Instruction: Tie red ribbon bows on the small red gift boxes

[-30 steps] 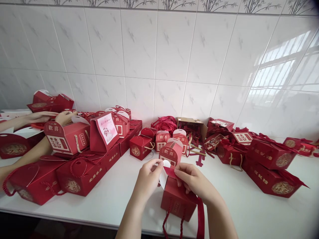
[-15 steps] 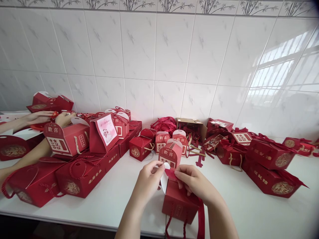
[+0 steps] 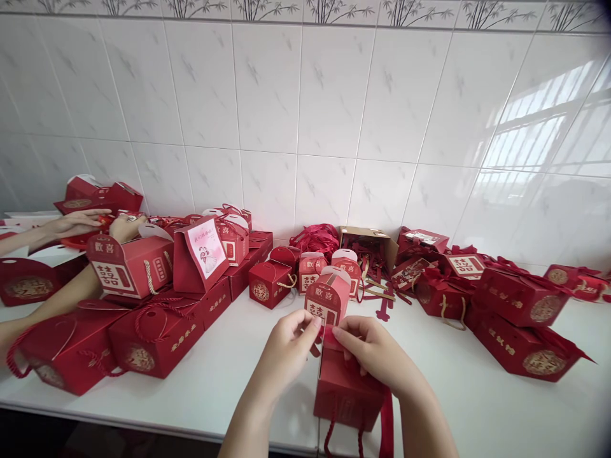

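Close in front of me a red gift box (image 3: 347,399) rests on the white table, its twisted red cord handle hanging over the near side. My left hand (image 3: 292,340) pinches at the far left edge of its top, thumb against fingertips. My right hand (image 3: 375,346) is closed over the top of the same box, with thumb and forefinger at the far edge. A dark red ribbon (image 3: 386,423) trails down beside the box, under my right wrist. Just beyond my fingers stands a box with a double-happiness print (image 3: 327,296).
Stacked red boxes (image 3: 165,340) fill the left, where another person's arms (image 3: 62,299) reach in. Ribbon-tied boxes (image 3: 525,350) are stacked at right. By the tiled wall lie a ribbon bundle (image 3: 316,239) and a cardboard box (image 3: 377,236) with red and gold strips.
The end flap by my left hand, whose white inside showed before, now stands closer against the box. My fingers stay at the box top; the view shifts slightly.
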`<state>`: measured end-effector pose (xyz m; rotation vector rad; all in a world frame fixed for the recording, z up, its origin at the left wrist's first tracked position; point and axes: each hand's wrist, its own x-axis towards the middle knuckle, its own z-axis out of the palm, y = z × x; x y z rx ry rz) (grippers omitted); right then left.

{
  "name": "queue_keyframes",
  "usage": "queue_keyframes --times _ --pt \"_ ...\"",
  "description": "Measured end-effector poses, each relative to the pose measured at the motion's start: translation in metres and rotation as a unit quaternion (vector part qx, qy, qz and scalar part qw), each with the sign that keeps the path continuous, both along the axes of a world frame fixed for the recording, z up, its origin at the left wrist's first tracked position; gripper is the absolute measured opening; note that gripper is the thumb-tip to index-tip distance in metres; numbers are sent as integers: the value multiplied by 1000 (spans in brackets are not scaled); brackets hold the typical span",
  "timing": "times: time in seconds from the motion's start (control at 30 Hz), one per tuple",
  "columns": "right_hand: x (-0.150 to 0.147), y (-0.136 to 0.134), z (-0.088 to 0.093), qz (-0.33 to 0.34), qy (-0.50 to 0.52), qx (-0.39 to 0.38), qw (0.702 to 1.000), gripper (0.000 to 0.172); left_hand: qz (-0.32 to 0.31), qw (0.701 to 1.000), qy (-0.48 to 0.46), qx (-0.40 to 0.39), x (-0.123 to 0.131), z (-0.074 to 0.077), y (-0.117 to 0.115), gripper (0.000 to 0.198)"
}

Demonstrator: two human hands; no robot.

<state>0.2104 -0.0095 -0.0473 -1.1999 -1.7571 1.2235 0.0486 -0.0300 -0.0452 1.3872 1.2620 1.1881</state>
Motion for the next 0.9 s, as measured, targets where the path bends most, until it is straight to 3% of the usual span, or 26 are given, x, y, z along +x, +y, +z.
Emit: queue_keyframes --times 0.07,0.1,0.2,0.27,0.33,0.4,0.5,0.57,0.63,0.73,0.9 --pt "7 -1 3 -55 23 30 998 33 40 989 -141 25 -5 2 1 27" --pt "13 -2 4 -91 34 55 994 34 82 969 -226 48 -9 4 2 26" --pt "36 -7 7 -181 13 115 977 37 231 874 -403 141 -22 8 3 22" --pt "51 -11 7 -185 -48 102 976 40 290 849 -403 182 -27 8 5 19" --pt "61 -15 5 -145 -116 64 981 44 307 875 -324 188 -27 4 8 28" --pt "65 -15 1 -95 -162 33 982 46 275 928 -202 150 -22 -2 11 31" --pt "63 -10 -8 -52 -182 11 982 46 110 992 -34 58 -11 -11 13 25" --pt "60 -3 -15 -53 -175 7 983 46 4 1000 19 2 -4 -16 14 28" --pt "55 4 -20 -68 -164 2 984 45 -44 997 47 -41 1 -20 14 32" --pt "48 10 -22 -69 -113 -39 990 43 -36 995 70 -67 2 -26 16 36" --pt "42 12 -15 7 61 -64 996 42 -54 992 69 -96 -7 -27 17 40"
